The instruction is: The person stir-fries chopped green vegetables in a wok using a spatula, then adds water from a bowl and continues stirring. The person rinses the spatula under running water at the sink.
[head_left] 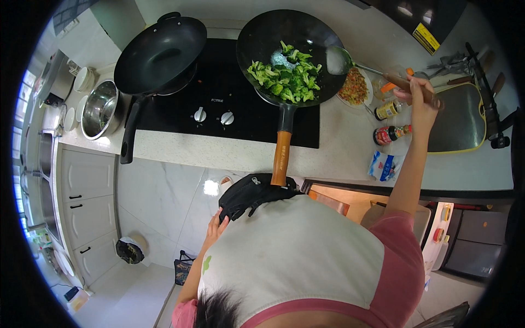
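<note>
My right hand (pixel 419 91) grips the wooden handle of a metal wok ladle (pixel 338 60), whose bowl hangs over the right rim of a black wok (pixel 262 37). Something pale, perhaps liquid or a reflection, shows in that bowl. Chopped broccoli (pixel 289 82) lies in the wok, with a whitish, glossy patch near its upper middle. The wok's wooden handle (pixel 281 158) points towards my body. Low at my side, my left hand (pixel 215 227) rests against a black waist bag (pixel 250 194); its fingers are partly hidden.
A second black pan (pixel 164 53) sits on the left of the black glass cooktop (pixel 217 88). Right of the wok are a plate of diced food (pixel 354 87), two sauce bottles (pixel 387 110), a blue-and-white packet (pixel 381 166) and a cutting board (pixel 457 119). A steel bowl (pixel 100 108) stands far left.
</note>
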Demonstrator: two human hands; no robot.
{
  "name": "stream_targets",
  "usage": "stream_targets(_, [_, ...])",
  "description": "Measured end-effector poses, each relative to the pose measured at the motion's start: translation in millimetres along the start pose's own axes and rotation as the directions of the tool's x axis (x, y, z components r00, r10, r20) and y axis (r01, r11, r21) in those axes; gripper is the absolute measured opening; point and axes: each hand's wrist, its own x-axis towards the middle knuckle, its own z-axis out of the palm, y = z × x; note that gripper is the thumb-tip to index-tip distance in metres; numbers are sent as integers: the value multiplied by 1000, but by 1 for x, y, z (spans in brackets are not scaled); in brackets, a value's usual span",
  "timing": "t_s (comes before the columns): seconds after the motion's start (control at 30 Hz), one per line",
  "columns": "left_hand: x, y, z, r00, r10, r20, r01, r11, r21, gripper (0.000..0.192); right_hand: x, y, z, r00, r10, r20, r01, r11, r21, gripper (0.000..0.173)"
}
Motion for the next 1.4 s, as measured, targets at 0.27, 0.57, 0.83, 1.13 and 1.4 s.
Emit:
stream_targets(0.27, [4, 8, -2, 999, 40, 12, -40, 999, 11, 61, 15, 66, 49, 878, 472, 74, -453, 773, 444, 29])
stream_targets(0.57, [2, 14, -4, 999, -12, 48, 12, 1000, -5, 63, -9, 2, 43, 992, -82, 98, 48, 949, 311, 22])
stream_targets(0.83, [9, 8, -4, 997, 36, 72, -35, 999, -22, 63, -44, -14, 60, 844, -321, 429, 317, 945, 84, 14])
stream_targets(1.13, [2, 2, -1, 996, -37, 80, 33, 998, 57, 59, -30, -81, -8, 657, -430, 619, 483, 871, 91, 28])
stream_targets(1.4, [5, 0, -5, 985, 171, 30, -174, 961, 214, 59, -56, -44, 70, 686, -371, 626, 463, 886, 18, 34])
